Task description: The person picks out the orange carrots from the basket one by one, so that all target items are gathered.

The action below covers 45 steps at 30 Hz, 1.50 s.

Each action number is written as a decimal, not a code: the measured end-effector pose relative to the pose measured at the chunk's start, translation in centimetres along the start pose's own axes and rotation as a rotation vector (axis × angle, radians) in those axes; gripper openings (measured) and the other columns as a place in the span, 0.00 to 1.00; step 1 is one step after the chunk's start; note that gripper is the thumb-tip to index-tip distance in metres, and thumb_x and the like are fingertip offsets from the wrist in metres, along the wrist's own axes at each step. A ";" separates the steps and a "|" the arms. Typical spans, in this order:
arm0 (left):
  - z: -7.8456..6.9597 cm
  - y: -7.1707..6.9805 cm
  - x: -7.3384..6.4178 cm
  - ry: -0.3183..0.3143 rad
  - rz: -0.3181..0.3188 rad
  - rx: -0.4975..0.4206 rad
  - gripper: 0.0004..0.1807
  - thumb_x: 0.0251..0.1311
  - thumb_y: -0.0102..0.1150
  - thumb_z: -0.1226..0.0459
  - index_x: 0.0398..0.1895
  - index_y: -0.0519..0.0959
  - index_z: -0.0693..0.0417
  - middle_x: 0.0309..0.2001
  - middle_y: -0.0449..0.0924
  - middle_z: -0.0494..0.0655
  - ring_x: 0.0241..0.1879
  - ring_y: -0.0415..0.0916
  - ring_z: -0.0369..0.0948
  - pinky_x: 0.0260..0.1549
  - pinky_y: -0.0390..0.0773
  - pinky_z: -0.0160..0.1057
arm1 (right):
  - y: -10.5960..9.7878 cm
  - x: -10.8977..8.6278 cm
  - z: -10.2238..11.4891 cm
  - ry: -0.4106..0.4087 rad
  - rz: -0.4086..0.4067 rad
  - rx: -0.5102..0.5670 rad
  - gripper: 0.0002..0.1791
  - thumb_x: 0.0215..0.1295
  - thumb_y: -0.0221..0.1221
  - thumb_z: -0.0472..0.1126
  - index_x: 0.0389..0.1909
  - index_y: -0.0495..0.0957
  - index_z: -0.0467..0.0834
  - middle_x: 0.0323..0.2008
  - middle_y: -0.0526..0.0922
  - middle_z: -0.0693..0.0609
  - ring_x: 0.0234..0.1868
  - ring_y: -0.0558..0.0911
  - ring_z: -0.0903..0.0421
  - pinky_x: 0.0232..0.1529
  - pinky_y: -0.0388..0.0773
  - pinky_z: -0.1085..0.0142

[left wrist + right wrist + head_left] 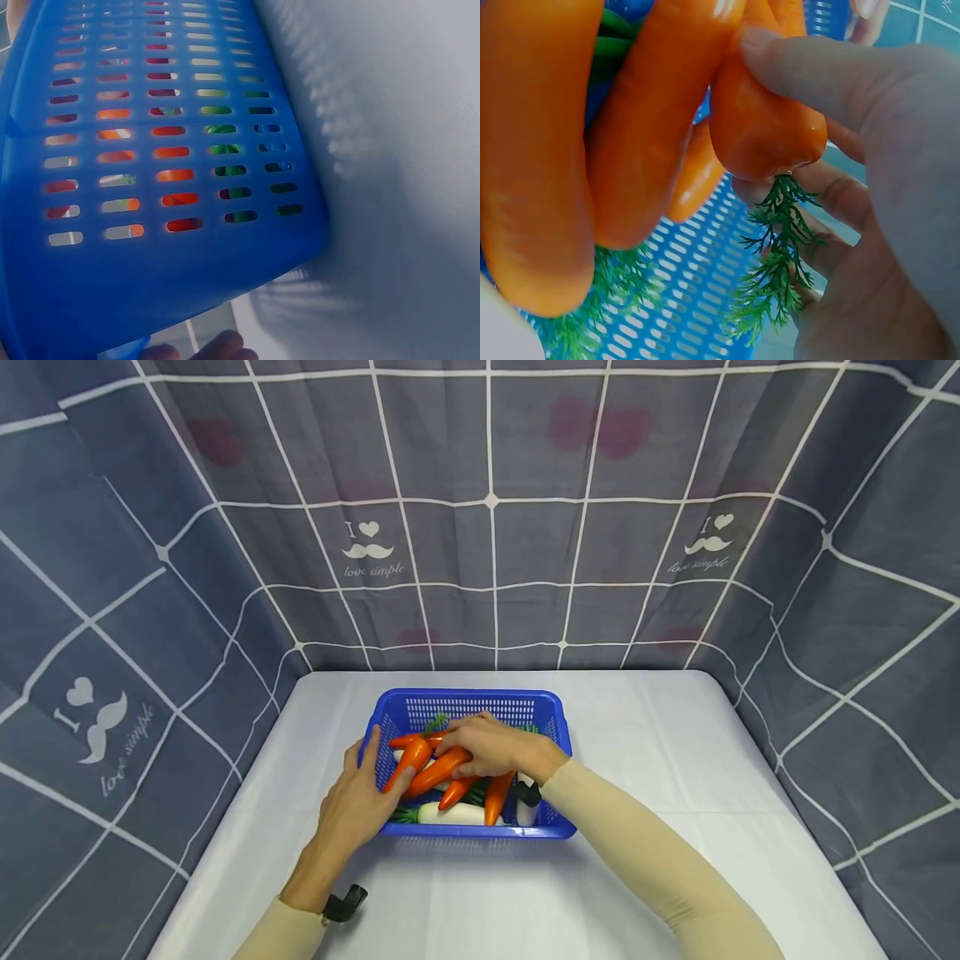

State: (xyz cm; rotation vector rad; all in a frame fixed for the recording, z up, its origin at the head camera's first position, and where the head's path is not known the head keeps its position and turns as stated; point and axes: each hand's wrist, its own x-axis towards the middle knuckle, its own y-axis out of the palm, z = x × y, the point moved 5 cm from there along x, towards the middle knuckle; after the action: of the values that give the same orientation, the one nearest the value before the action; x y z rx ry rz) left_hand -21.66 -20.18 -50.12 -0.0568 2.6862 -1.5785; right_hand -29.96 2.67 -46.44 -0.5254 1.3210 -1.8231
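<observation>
A blue plastic basket (480,832) stands on the white table, filled with orange carrots and white radishes. My left hand (352,802) holds its left side, with the thumb over the rim and fingers along the outer wall. In the right wrist view, my right hand (855,135) pinches the thick, leafy end of a carrot (757,120) between thumb and fingers. Green leaves (780,255) hang from that end. Other carrots (532,150) lie close beside it. A white radish (457,814) lies along the basket's front wall. The left wrist view shows the slotted basket wall (172,277).
Another white radish (527,810) is at the basket's right end, partly under the right wrist's black camera (527,793). Grey checked cloth (442,543) walls in the table (645,718) at the back and both sides.
</observation>
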 end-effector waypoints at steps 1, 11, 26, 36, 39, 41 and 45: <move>0.0 0.0 0.0 -0.002 0.004 -0.005 0.59 0.82 0.56 0.29 1.00 0.45 0.48 0.92 0.54 0.73 0.48 0.91 0.68 0.37 0.95 0.58 | -0.2 -0.2 0.0 -0.003 -0.003 0.002 0.27 0.83 0.72 0.51 0.78 0.87 0.52 0.80 0.86 0.52 0.91 0.71 0.43 0.91 0.64 0.36; 0.4 -0.3 0.3 -0.039 0.024 -0.079 0.51 0.83 0.58 0.31 0.95 0.64 0.53 0.78 0.69 0.75 0.50 0.85 0.63 0.49 0.94 0.65 | -1.7 -2.6 -1.1 0.050 -0.056 -0.010 0.25 0.80 0.75 0.47 0.74 0.88 0.50 0.73 0.89 0.51 0.77 0.82 0.47 0.81 0.74 0.44; 0.7 -0.7 0.3 -0.033 -0.045 -0.124 0.49 0.85 0.59 0.36 0.95 0.62 0.57 0.79 0.69 0.76 0.62 0.83 0.69 0.59 0.90 0.69 | -4.8 -7.5 -4.2 0.250 -0.237 0.087 0.25 0.75 0.73 0.47 0.69 0.88 0.43 0.57 0.86 0.49 0.51 0.83 0.52 0.55 0.86 0.56; 1.6 -0.9 1.2 -0.071 -0.019 -0.117 0.50 0.85 0.56 0.36 0.96 0.60 0.55 0.83 0.65 0.74 0.73 0.79 0.74 0.69 0.84 0.76 | -5.2 -11.5 -8.2 0.460 -0.420 0.251 0.25 0.71 0.70 0.47 0.64 0.87 0.39 0.54 0.87 0.45 0.48 0.85 0.47 0.48 0.85 0.58; 1.7 -1.0 1.5 -0.061 -0.023 -0.118 0.49 0.85 0.56 0.35 0.96 0.60 0.55 0.83 0.66 0.75 0.72 0.79 0.73 0.69 0.84 0.75 | -5.0 -12.7 -9.5 0.537 -0.459 0.321 0.25 0.70 0.69 0.47 0.63 0.87 0.39 0.53 0.90 0.43 0.47 0.86 0.46 0.45 0.84 0.59; 1.7 -1.0 1.7 -0.052 -0.025 -0.114 0.49 0.86 0.55 0.35 0.96 0.60 0.54 0.82 0.66 0.75 0.71 0.79 0.73 0.69 0.85 0.75 | -4.8 -13.7 -10.3 0.588 -0.479 0.368 0.26 0.71 0.69 0.49 0.64 0.86 0.39 0.53 0.91 0.41 0.46 0.87 0.46 0.43 0.84 0.60; 1.8 -1.0 2.0 -0.046 -0.016 -0.107 0.49 0.86 0.55 0.35 0.96 0.60 0.53 0.81 0.67 0.76 0.67 0.80 0.70 0.68 0.86 0.72 | -4.4 -15.7 -11.8 0.673 -0.500 0.420 0.29 0.73 0.68 0.52 0.66 0.85 0.36 0.56 0.92 0.35 0.45 0.89 0.44 0.41 0.85 0.62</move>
State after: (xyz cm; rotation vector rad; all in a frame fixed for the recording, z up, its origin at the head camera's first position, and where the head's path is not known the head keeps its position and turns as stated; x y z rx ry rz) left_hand -23.58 -22.37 -50.12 -0.1152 2.7394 -1.4181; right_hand -30.86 22.70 -44.82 0.0123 1.2151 -2.7706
